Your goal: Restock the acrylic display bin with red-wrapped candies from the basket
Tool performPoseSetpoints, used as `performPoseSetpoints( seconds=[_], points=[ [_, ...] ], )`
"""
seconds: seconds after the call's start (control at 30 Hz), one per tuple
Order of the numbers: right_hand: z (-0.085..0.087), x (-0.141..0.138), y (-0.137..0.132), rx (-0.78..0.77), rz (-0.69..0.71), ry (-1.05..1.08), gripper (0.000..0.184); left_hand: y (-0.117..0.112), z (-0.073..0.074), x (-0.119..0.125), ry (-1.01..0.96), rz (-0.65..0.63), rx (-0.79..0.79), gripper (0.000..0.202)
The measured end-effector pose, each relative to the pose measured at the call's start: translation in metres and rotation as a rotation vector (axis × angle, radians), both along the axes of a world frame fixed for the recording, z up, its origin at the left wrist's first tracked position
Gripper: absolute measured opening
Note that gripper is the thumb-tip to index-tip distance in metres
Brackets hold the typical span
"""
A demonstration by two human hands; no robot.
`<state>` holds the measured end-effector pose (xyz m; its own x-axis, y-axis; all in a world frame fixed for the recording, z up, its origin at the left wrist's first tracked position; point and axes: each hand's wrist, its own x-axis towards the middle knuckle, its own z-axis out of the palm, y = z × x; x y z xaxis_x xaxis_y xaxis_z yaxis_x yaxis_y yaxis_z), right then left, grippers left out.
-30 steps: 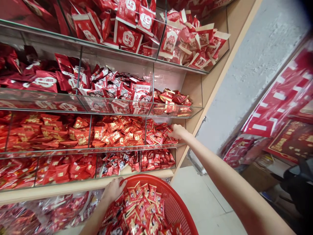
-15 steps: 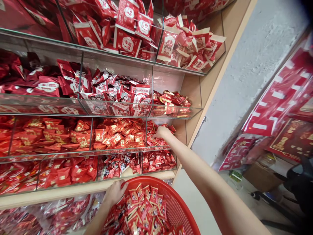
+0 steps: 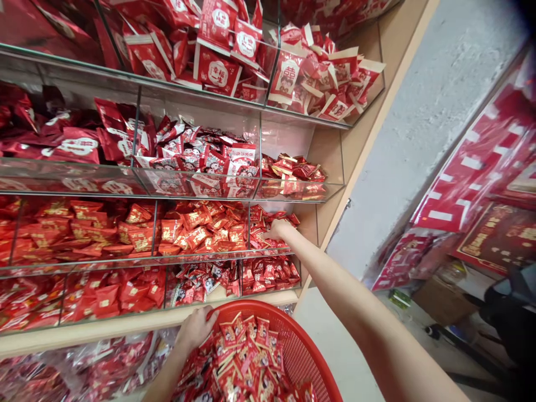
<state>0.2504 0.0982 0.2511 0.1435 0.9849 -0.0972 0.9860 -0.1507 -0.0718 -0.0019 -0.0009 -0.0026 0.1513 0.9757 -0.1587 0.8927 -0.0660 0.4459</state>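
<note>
My left hand (image 3: 196,328) grips the rim of a red plastic basket (image 3: 312,352), thumb over the edge, at the front of the shelf. Inside the basket lies a heap of small red candy packets (image 3: 249,357). My right hand (image 3: 279,229) reaches into the rightmost compartment of the second shelf from the bottom, among red wrapped candies (image 3: 259,218). Its fingers point down into the candies and are partly hidden, so I cannot see whether they hold any.
Glass dividers split the shelves into compartments of red packets (image 3: 218,70), with orange-red ones (image 3: 196,229) left of my right hand. A wooden side panel (image 3: 368,134) and grey wall (image 3: 402,139) stand at right. Bagged packets (image 3: 100,363) lie below the shelf.
My right hand has shifted slightly down and right within the same compartment. My left hand stays on the basket rim.
</note>
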Motion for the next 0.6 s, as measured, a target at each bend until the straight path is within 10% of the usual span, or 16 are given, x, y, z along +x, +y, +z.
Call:
performPoseSetpoints(
  seconds=[0.6],
  points=[
    [0.007, -0.007, -0.013, -0.119, 0.101, 0.003, 0.058, 0.001, -0.004, -0.002, -0.003, -0.029, 0.053, 0.046]
  ],
)
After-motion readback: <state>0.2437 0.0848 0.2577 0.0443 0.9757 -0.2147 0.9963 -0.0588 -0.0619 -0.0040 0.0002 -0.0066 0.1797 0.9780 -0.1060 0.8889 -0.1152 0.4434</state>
